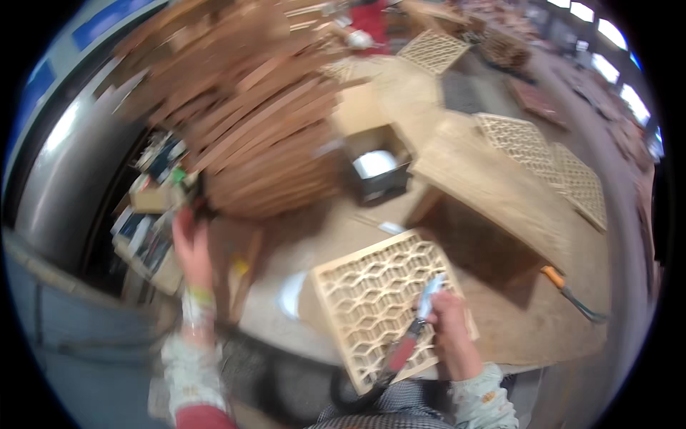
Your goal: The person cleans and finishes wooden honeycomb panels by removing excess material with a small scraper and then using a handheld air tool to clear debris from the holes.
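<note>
A pale wooden lattice panel [371,300] lies tilted in front of me, its frame filled with a repeating geometric pattern. Over its right side, my right hand [450,322] is closed around a long tool [401,354] with a light-blue end, a dark middle and a red section; its exact kind is unclear. My left hand [189,247] reaches out at the left, beside a cluttered box and the stacked wood. A dark thing is close to its fingertips, but blur hides whether the fingers hold it.
Brown wood strips [264,143] are piled high at the left. Beyond the panel are an open dark box [379,168] with something white inside and a wooden box-like stand [493,193]. An orange-handled tool [564,289] lies at the right, with more lattice panels [518,139] behind. A person in red [368,25] stands far off.
</note>
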Demonstrator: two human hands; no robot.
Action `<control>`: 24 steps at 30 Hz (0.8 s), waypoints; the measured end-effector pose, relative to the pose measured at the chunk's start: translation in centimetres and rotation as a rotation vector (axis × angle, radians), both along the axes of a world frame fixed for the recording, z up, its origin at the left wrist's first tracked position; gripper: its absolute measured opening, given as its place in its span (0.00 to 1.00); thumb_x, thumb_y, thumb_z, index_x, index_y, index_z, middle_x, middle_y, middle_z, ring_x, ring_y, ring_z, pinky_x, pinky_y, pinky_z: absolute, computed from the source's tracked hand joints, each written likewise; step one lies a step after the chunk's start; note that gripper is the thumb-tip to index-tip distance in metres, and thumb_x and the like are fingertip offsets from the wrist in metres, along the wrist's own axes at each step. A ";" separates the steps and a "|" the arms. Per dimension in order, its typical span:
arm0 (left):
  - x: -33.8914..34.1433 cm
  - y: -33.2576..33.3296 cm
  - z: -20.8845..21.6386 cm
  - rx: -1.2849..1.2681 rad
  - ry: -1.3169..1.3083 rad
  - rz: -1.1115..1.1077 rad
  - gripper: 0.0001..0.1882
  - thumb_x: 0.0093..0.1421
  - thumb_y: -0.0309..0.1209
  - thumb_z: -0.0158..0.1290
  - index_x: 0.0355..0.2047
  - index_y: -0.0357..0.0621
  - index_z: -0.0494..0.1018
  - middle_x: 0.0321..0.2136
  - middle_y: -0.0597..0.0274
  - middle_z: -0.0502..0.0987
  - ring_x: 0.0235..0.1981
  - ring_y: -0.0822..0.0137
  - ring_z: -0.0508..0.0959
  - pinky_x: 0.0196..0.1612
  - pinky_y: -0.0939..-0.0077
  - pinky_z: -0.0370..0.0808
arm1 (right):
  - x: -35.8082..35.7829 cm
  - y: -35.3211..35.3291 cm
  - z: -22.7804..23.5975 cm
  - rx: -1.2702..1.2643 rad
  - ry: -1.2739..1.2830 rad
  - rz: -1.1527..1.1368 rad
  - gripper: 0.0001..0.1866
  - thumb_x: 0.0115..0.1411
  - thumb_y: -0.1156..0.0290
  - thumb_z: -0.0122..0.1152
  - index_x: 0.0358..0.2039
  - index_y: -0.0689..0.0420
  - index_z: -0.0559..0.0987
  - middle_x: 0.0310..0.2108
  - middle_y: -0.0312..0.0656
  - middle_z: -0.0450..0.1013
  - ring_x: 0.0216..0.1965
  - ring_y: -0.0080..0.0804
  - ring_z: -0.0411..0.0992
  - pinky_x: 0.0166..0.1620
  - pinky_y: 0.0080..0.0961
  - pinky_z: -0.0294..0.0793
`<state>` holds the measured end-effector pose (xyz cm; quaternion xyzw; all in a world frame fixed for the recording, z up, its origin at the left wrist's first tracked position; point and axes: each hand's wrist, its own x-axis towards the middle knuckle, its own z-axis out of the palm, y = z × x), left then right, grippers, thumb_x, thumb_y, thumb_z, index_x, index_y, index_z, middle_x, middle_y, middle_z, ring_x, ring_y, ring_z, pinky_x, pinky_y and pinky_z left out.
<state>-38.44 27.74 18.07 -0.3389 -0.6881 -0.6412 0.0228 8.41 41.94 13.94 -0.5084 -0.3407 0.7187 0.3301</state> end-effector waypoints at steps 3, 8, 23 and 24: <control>16.8 -3.8 1.1 -0.151 -0.005 -0.328 0.24 0.67 0.26 0.51 0.63 0.37 0.64 0.56 0.55 0.71 0.55 0.63 0.72 0.59 0.67 0.70 | -0.5 0.1 -0.7 -0.029 0.045 0.104 0.10 0.65 0.77 0.51 0.42 0.70 0.76 0.38 0.52 0.79 0.36 0.32 0.80 0.41 0.23 0.82; 33.2 -5.9 -1.5 -0.438 -0.367 -0.849 0.46 0.58 0.37 0.65 0.68 0.32 0.51 0.53 0.40 0.73 0.53 0.50 0.77 0.53 0.61 0.75 | 2.4 -1.4 2.4 0.025 0.194 -0.001 0.11 0.67 0.75 0.51 0.43 0.70 0.77 0.34 0.51 0.80 0.25 0.25 0.74 0.35 0.19 0.78; 41.5 -13.4 4.7 -0.363 -1.053 -1.411 0.32 0.53 0.34 0.63 0.56 0.42 0.62 0.24 0.61 0.70 0.16 0.70 0.68 0.19 0.75 0.65 | 10.9 -16.3 16.1 0.369 0.477 0.258 0.08 0.60 0.77 0.66 0.40 0.62 0.79 0.34 0.37 0.78 0.35 0.24 0.77 0.40 0.22 0.77; 42.2 -13.9 4.7 -0.355 -1.115 -1.508 0.35 0.51 0.39 0.63 0.56 0.43 0.62 0.23 0.60 0.70 0.15 0.68 0.67 0.19 0.76 0.62 | 11.8 -17.2 16.6 0.378 0.516 0.264 0.07 0.59 0.78 0.66 0.38 0.62 0.79 0.33 0.37 0.78 0.35 0.24 0.77 0.40 0.22 0.77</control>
